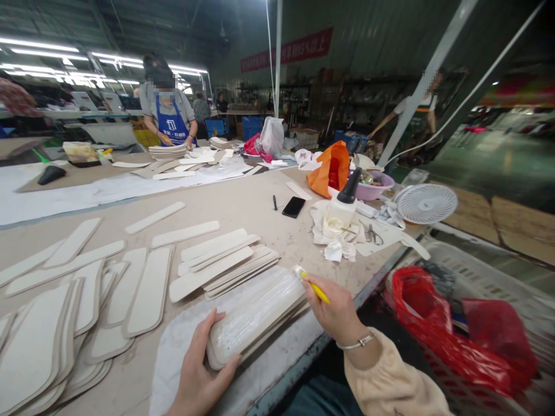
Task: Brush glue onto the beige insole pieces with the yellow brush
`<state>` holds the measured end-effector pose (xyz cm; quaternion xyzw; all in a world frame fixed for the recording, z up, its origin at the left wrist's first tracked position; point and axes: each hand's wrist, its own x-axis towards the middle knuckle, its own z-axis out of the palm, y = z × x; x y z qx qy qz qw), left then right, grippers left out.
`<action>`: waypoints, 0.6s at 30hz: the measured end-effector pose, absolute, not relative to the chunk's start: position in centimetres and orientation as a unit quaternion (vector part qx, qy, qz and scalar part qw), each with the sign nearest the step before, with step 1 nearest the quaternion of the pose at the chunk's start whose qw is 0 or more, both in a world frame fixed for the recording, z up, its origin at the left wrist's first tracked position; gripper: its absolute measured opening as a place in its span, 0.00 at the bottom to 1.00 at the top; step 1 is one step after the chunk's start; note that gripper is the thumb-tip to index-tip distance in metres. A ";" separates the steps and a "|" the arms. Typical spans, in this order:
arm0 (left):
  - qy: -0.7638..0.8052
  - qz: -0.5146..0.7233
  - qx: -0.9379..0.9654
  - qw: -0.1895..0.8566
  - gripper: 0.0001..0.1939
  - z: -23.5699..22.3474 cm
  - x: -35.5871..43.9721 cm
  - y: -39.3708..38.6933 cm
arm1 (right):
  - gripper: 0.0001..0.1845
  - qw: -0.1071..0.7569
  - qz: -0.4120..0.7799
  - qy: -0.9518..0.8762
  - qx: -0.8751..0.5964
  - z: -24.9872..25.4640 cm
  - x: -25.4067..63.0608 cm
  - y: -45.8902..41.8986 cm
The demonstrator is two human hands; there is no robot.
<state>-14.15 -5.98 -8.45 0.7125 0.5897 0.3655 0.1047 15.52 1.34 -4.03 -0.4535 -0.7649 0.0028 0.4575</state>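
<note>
A stack of long, flat, off-white panels with rounded corners (255, 315) lies before me, its top panel shiny with a wet coating. My left hand (203, 364) grips the near end of this stack, fingers on one long side and thumb on the other. In my right hand (336, 303) is a small yellow-handled brush (318, 289), its white tip at the far end of the top panel. White paper or cloth (173, 352) lies under the stack. Beyond it sits a pile of similar narrow panels (217, 268).
More panels (39, 335) spread across the left. Further off are a phone (293, 207), a white bottle with black nozzle (342, 208), an orange bag (329, 167) and a fan (427, 203). A basket with red bags (459, 329) stands right. A co-worker (169, 112) handles panels opposite.
</note>
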 end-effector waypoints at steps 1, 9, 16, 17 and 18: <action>0.590 0.365 0.713 0.103 0.37 -8.4 -14.1 -6.0 | 0.08 0.436 0.003 -0.783 -0.443 -4.1 15.1 1.0; 0.590 0.362 0.715 0.096 0.37 -8.5 -14.2 -6.0 | 0.12 0.463 0.113 -0.817 -0.323 -2.9 12.8 -2.2; 0.580 0.366 0.723 0.078 0.38 -8.8 -14.3 -6.0 | 0.12 0.487 0.095 -0.780 -0.381 -4.0 14.0 -1.6; 0.579 0.367 0.724 0.077 0.38 -8.7 -14.3 -6.0 | 0.11 0.484 0.139 -0.781 -0.369 -3.8 13.2 -2.1; 0.578 0.368 0.724 0.076 0.38 -8.7 -14.2 -6.0 | 0.10 0.484 0.186 -0.777 -0.357 -3.6 12.3 -2.7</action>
